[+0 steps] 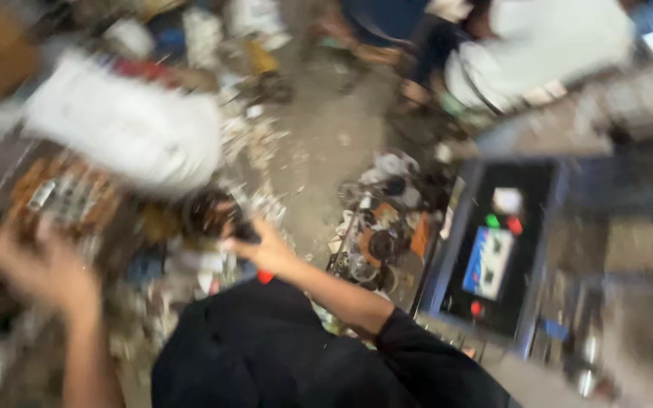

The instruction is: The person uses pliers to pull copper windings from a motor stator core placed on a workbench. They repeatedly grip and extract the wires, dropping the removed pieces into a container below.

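Dark round part (209,213), some kind of black ring-shaped metal piece, sits low in the middle-left of the view, right at the fingertips of the right hand (262,248). That hand is stretched out over a black-clothed lap and its fingers look curled onto the part's edge, though the blur is bad enough that I honestly can't tell if it's a proper grip or just a touch

Left hand (43,264) is up at the left edge, raised, and smeared by motion. Can't tell whether it's open or closed, or whether anything is in it. It's closest to a brownish tray of small metal bits (62,196) just above it

Stuff around: a big white sack (126,128) lies above the tray and the dark part, on a dirty concrete floor (326,136) littered with scraps. To the right of the reaching arm there's a pile of round mechanical parts (379,238), bearings or gears by the look. Further right stands a machine control panel (496,245), black face in a blue-grey frame, with a small screen plus green and red buttons. Another person in a white shirt (546,45) is crouched at the top right, well apart from the hands
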A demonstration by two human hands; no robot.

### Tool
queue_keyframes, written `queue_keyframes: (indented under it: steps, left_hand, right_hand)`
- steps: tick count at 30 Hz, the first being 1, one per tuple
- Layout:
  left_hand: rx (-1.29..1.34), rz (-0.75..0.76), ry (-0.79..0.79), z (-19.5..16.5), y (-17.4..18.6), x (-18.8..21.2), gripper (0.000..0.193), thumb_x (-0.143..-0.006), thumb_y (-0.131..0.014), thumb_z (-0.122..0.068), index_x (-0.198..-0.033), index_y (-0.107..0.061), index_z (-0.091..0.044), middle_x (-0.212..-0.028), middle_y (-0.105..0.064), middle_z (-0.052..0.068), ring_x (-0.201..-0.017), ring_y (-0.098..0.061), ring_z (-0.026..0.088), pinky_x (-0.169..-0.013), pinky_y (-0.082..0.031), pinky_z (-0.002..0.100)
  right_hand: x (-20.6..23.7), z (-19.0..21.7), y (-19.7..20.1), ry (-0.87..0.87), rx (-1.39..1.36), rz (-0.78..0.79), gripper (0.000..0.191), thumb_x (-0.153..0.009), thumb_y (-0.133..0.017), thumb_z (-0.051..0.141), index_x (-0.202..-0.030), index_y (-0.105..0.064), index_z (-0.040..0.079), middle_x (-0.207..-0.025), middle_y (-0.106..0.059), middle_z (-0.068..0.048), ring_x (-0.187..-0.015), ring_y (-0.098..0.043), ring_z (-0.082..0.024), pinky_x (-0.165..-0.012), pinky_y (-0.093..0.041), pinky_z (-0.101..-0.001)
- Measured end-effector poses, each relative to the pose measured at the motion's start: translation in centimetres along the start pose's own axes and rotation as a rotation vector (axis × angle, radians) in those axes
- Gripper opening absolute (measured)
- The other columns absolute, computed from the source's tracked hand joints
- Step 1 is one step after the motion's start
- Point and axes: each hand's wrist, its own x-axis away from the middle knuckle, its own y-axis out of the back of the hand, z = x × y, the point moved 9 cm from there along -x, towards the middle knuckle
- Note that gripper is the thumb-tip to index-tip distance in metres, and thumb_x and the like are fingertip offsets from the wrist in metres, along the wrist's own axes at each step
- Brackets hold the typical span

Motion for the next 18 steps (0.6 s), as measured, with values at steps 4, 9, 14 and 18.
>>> queue_keyframes:
  steps: [4, 9, 14, 18]
  left_hand:
    - [-0.567, -0.112, -0.165, 3.4, -1.6, -5.2, 0.031, -0.101, -0.061, -0.006, -0.13, -0.062, 0.001, -0.134, -0.057, 0.019, -0.124, -0.048, 0.037, -0.106, -0.035, 0.048]
    - [-0.397, 0.025, -0.256, 5.1, -4.9, -10.9, 0.018, -0.095, -0.075, -0.03, -0.102, -0.081, -0.014, -0.109, -0.069, 0.01, -0.113, -0.056, 0.033, -0.1, -0.04, 0.049]
    - [-0.388, 0.152, -0.184, 5.2, -6.9, -11.8, 0.024, -0.091, -0.078, -0.039, -0.095, -0.084, -0.016, -0.097, -0.069, 0.009, -0.107, -0.055, 0.034, -0.092, -0.041, 0.049]
    - [-0.417, 0.152, -0.164, 5.3, -6.1, -12.3, 0.029, -0.091, -0.078, -0.043, -0.093, -0.084, -0.015, -0.093, -0.067, 0.01, -0.104, -0.055, 0.033, -0.091, -0.041, 0.047]
  right_hand:
    - [-1.2, -2.7, -1.6, -0.003, 0.038, 0.108, 0.042, -0.091, -0.076, 0.014, -0.128, -0.062, 0.001, -0.112, -0.072, -0.004, -0.101, -0.07, -0.016, -0.093, -0.057, -0.0327]
    - [-3.4, -3.7, -3.6, -0.016, 0.165, 0.243, 0.051, -0.088, -0.074, 0.014, -0.135, -0.056, 0.009, -0.104, -0.069, -0.002, -0.094, -0.064, -0.012, -0.086, -0.052, -0.0287]
    - [-4.7, -6.0, -6.1, -0.14, 0.228, 0.416, 0.029, -0.093, -0.076, 0.016, -0.114, -0.066, 0.0, -0.096, -0.071, -0.003, -0.089, -0.066, -0.013, -0.083, -0.053, -0.0291]
    - [-6.0, -6.8, -9.1, -0.153, 0.284, 0.516, 0.029, -0.1, -0.076, 0.018, -0.113, -0.063, -0.005, -0.092, -0.068, -0.004, -0.085, -0.063, -0.014, -0.079, -0.053, -0.0305]
